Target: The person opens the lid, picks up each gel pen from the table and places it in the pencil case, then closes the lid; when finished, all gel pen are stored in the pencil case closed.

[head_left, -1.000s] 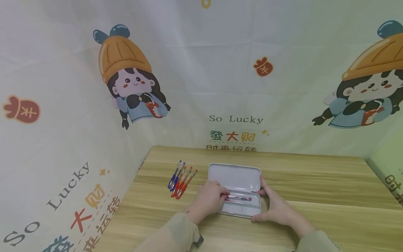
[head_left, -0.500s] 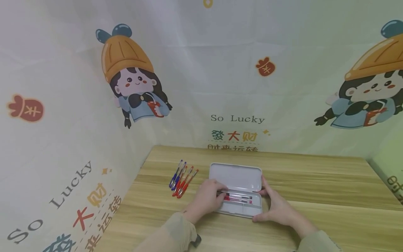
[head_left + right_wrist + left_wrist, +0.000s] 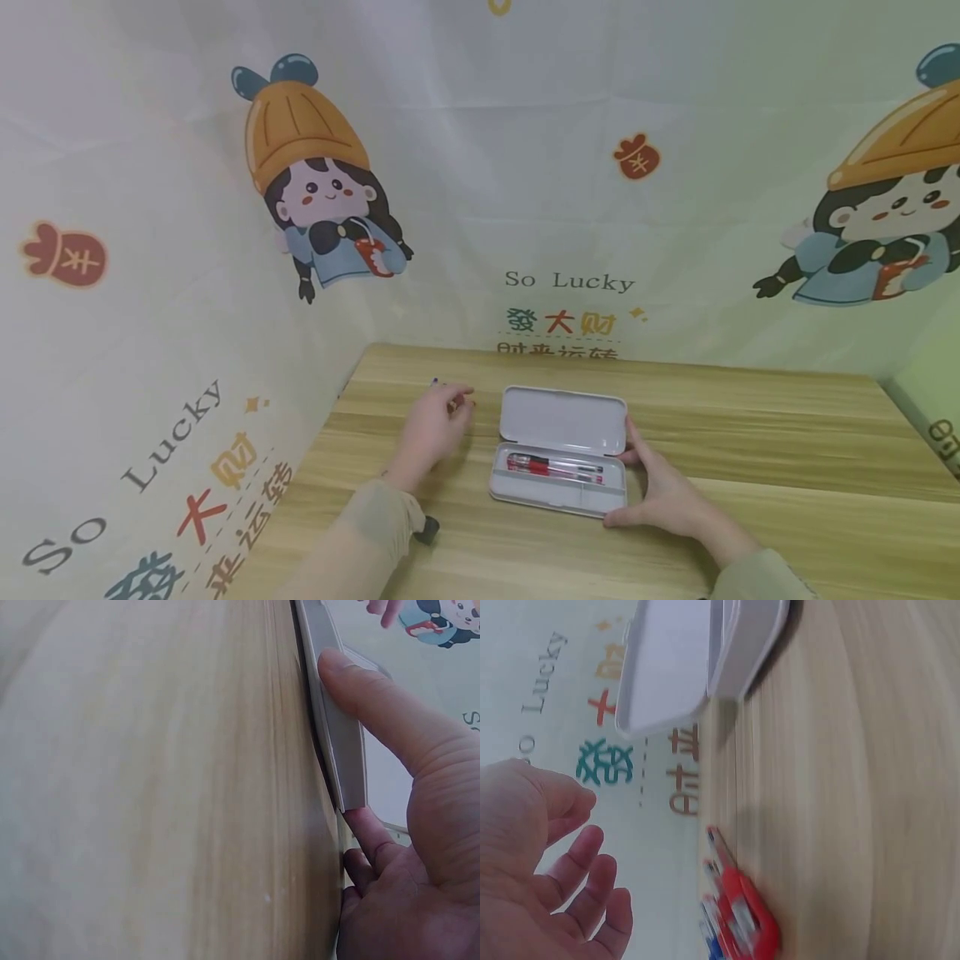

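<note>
Gripping case (image 3: 562, 421), right fingers (image 3: 371, 831) wide; left fingers (image 3: 598, 881) half-curled near pens (image 3: 759, 915).

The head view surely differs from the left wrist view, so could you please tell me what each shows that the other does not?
Only the head view shows the right hand gripping the case, and the black pen and red pen inside. Only the left wrist view shows the loose pens' red grips, which the left hand hides in the head view. Both show the left hand, open case, table and printed backdrop.
</note>
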{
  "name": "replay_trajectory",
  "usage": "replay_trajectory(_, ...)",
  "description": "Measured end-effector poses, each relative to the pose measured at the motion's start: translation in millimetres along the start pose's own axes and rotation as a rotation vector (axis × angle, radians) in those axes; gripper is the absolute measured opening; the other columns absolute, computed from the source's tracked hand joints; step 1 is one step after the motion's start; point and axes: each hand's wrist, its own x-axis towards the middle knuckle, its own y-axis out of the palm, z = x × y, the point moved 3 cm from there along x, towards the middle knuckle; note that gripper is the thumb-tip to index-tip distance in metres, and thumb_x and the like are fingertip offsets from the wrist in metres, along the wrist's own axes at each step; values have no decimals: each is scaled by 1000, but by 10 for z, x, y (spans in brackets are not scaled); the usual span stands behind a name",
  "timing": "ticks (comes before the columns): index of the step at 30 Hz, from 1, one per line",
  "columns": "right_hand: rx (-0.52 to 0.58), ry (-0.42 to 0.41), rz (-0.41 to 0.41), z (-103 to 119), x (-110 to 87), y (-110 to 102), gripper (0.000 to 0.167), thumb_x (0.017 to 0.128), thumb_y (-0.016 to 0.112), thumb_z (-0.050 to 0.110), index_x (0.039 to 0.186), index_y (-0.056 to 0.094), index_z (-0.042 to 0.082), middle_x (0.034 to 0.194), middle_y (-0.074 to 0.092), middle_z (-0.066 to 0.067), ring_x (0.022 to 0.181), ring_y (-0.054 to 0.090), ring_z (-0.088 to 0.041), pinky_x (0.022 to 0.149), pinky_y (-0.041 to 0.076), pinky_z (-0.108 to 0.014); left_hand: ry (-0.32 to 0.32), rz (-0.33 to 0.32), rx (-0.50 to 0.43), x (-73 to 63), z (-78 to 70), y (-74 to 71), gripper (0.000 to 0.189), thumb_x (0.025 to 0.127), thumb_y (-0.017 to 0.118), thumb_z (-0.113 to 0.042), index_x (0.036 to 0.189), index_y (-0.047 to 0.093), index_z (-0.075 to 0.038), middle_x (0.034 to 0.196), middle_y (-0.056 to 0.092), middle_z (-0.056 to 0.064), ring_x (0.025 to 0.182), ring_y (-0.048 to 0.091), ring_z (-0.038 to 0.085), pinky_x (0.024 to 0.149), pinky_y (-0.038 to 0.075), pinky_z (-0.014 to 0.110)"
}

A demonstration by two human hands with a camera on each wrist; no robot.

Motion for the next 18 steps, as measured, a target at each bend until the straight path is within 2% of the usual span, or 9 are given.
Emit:
replay_trajectory(5,-3,-7,0,-13,0,-7,157,62,108,35,172,4,-8,141,69,-19,146,53,-52,129,23,-76,-78,-49,14,45,270,-44,34,104,72,-17,135,75,-6,118,79,14,101,74,29,88,63,47)
replay_trajectory(8,-6,-7,-1,-26,2,-6,157,62,108,35,172,4,-8,141,69,-20,146,53,-53,129,23,-76,-111,-77,40,45,386,-44,35,104,73,-19,136,75,-7,119,78,16,101,74,31,85,63,47)
replay_trajectory(11,-5,-5,3,-37,6,0,158,62,108,35,173,3,-7,142,69,-20,147,53,-52,129,23,-76,-151,-102,62,39,486,-46,35,103,74,-20,136,76,-8,121,77,18,104,75,33,87,62,49)
replay_trajectory(18,-8,-11,1,-54,18,12,158,62,108,36,173,3,-7,142,69,-18,146,53,-51,129,23,-77,-235,-86,123,30,674,-76,38,103,75,-23,138,74,-9,126,77,20,109,74,38,89,59,55)
